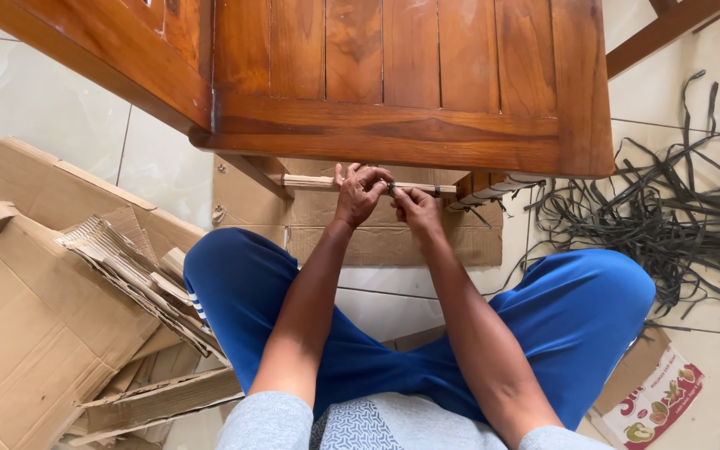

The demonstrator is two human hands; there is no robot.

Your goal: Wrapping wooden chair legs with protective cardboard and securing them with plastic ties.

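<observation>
The person sat on the tiled floor (60, 108) with knees spread, in blue trousers (243, 292), and both arms reached forward under the edge of a brown wooden chair seat (410, 92). The left hand (360, 193) was closed around a thin wooden rung (310, 181) that ran crosswise beneath the seat, its fingers curled over the top of the bar. The right hand (417, 207) sat just beside it, touching it, with fingertips pinched on a dark narrow strap (393, 188) at the rung; how much of the strap lay in that pinch could not be told. To the right of the hands the rung carried a stretch of pale wrapped strip (493, 193) near the chair leg. A flat sheet of cardboard (393, 243) lay on the floor under the hands. More torn and flattened cardboard boxes (52, 292) were heaped at the person's left. At the right a loose tangle of dark straps (677, 225) spread over the tiles, and a printed carton (652, 400) with fruit pictures lay by the right knee.
</observation>
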